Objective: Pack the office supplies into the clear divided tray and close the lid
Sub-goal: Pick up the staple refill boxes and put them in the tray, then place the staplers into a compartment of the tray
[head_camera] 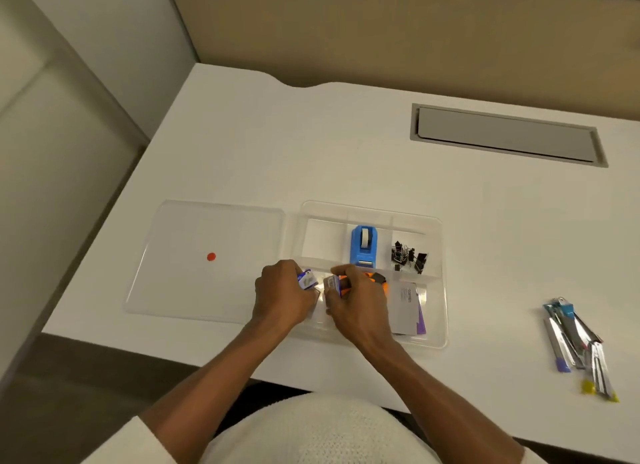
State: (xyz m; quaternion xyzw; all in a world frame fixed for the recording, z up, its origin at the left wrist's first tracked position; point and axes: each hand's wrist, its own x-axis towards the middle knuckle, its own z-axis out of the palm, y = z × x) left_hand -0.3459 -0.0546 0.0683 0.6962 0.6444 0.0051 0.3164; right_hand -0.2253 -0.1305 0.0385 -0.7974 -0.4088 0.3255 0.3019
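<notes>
The clear divided tray (437, 283) lies on the white desk, and its flat clear lid (194, 273) with a red dot rests to its left. A blue tape dispenser (363, 246) and several black binder clips (408, 255) fill the tray's back compartments. A grey and purple card pack (410, 307) lies in the front right compartment beside an orange object (377, 278), partly hidden. My left hand (282, 295) grips a small blue-and-white box (307, 279) over the tray's front left corner. My right hand (356, 302) grips a second small box (335, 285) right beside it.
A bundle of silvery pen refill packs (578, 342) with blue, purple and yellow ends lies on the desk to the right of the tray. A grey cable hatch (505, 134) is set into the desk at the back right. The desk's left edge drops off near the lid.
</notes>
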